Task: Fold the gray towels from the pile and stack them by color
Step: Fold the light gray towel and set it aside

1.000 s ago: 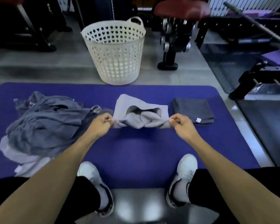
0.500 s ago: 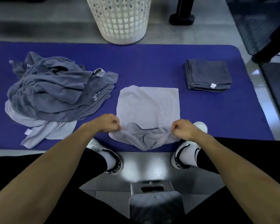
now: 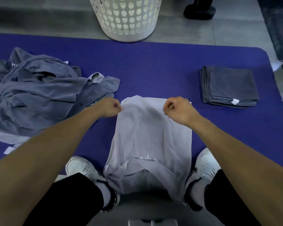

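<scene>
We pinch the light gray towel (image 3: 152,136) with both hands (image 3: 110,107) (image 3: 176,108), mid first fold; next, lay corners flat toward twelve o'clock.

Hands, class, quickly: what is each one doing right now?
Left hand: closed, pinching a far corner of the light towel.
Right hand: closed, pinching the other far corner.

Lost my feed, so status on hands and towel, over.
Left hand and right hand each pinch a far corner of the light gray towel. Towel mid-fold on mat. Nothing in the way.
</scene>
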{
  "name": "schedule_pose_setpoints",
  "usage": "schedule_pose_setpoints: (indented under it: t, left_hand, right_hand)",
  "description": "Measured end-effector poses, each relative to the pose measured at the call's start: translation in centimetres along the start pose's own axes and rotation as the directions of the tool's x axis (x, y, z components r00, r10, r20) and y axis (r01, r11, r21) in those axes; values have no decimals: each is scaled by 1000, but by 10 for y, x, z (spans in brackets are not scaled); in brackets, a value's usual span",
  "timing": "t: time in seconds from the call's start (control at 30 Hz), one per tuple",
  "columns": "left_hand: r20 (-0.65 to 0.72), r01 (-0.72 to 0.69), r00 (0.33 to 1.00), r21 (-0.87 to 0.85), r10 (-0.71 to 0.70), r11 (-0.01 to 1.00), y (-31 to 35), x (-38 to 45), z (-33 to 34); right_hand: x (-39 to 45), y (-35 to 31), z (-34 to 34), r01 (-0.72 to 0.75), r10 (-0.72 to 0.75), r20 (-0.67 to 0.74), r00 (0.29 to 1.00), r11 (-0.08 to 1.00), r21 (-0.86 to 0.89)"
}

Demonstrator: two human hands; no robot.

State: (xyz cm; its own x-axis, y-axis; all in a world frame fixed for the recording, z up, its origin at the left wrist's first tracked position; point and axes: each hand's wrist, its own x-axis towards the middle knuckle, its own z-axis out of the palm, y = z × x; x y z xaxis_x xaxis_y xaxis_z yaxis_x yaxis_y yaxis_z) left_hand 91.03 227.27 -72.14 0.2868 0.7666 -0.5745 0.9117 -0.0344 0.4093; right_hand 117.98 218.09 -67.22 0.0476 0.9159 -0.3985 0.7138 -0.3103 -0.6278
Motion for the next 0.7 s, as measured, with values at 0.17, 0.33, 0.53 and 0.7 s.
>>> schedule_pose_setpoints:
  t: [0.17,0.33,0.53,0.7]
  left_hand:
    - [28,-85,996,37,84,996,-13,73,-6]
    - [-58,-3,998,-245,-12,969,-32,126,24]
    - [-29,114,989,-467,-144,877,-35,144,40]
    - [-151,66,910,-867,-386,494,-37,125,41]
  right_hand:
    - [72,8,32,25,-26,23,999,1000,16]
    - [126,24,64,61,-62,1,998,994,92]
    - [177,41,96,171,-165,100,981,984,-49]
    - [192,56,121,212,-208,54,977,974,-74]
